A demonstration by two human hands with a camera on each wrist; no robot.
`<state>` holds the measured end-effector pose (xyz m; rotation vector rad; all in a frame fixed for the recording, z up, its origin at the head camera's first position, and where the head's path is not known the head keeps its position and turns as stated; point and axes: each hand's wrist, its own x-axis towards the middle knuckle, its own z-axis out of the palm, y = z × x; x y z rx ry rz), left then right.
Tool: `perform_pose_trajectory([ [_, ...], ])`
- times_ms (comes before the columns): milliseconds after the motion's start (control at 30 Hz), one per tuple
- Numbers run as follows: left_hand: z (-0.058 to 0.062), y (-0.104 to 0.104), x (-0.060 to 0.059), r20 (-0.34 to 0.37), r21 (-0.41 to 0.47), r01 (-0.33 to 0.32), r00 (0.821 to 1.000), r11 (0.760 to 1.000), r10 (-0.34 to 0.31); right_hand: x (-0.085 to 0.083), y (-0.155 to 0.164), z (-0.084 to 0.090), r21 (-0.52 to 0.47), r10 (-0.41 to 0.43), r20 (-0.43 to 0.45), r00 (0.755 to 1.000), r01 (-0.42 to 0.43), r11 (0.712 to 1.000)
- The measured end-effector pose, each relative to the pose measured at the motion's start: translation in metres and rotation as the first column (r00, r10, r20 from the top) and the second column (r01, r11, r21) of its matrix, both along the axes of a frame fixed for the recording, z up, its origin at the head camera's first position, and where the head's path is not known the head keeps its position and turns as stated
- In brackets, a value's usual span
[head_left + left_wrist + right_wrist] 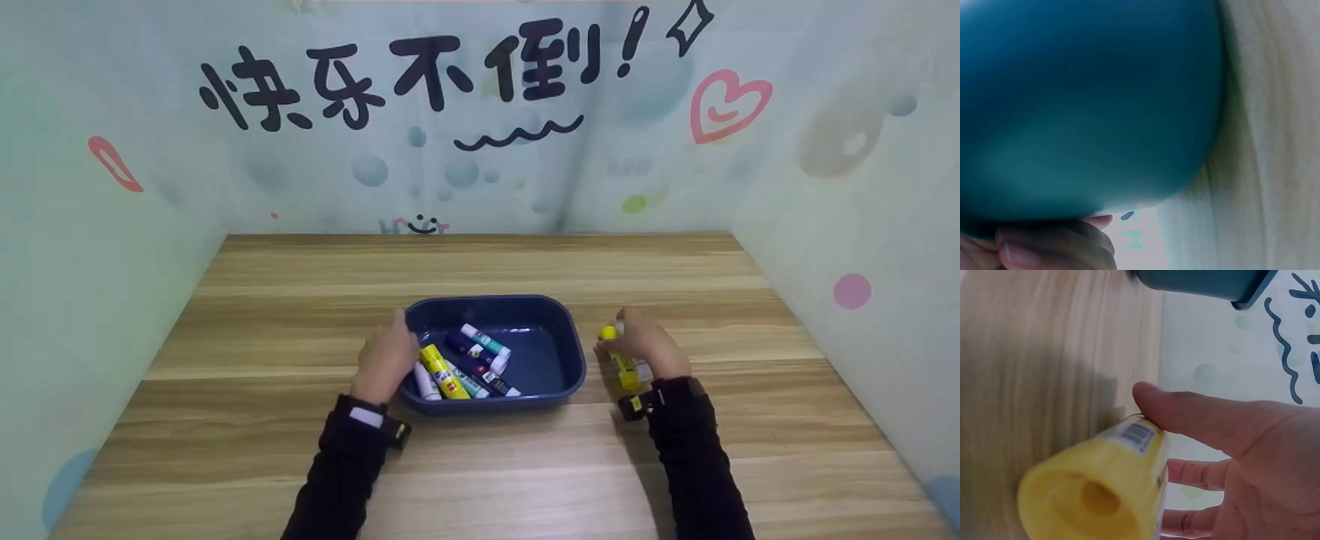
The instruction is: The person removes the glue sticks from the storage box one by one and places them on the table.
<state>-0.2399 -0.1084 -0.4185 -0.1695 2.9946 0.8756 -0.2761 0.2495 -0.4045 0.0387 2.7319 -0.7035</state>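
A dark blue plastic basin (544, 360) stands on the table with several glue sticks in its left half. Among them are a yellow one (444, 373), a teal-and-white one (487, 341) and a dark one (491, 377). My left hand (386, 358) grips the basin's left rim; in the left wrist view the curled fingers (1055, 247) show beside the basin's wall (1084, 112). To the right of the basin, my right hand (649, 345) holds a yellow glue stick (622, 367) between thumb and fingers, its hollow end (1089, 495) facing the right wrist camera.
The wood-grain table (480, 480) is closed in by printed sheets (480, 180) at the back and on both sides. A small whitish patch (643, 371) shows beside the held glue stick, under the right hand.
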Motion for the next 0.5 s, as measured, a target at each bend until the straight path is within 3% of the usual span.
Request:
perform_pose_trajectory([
  [500,-0.0004,0.0000,0.0016,-0.027,0.003,-0.001,1.000,1.000,0.001,0.0059,-0.0004,0.0102,0.012,0.031,-0.009,0.999,-0.031,0.999],
])
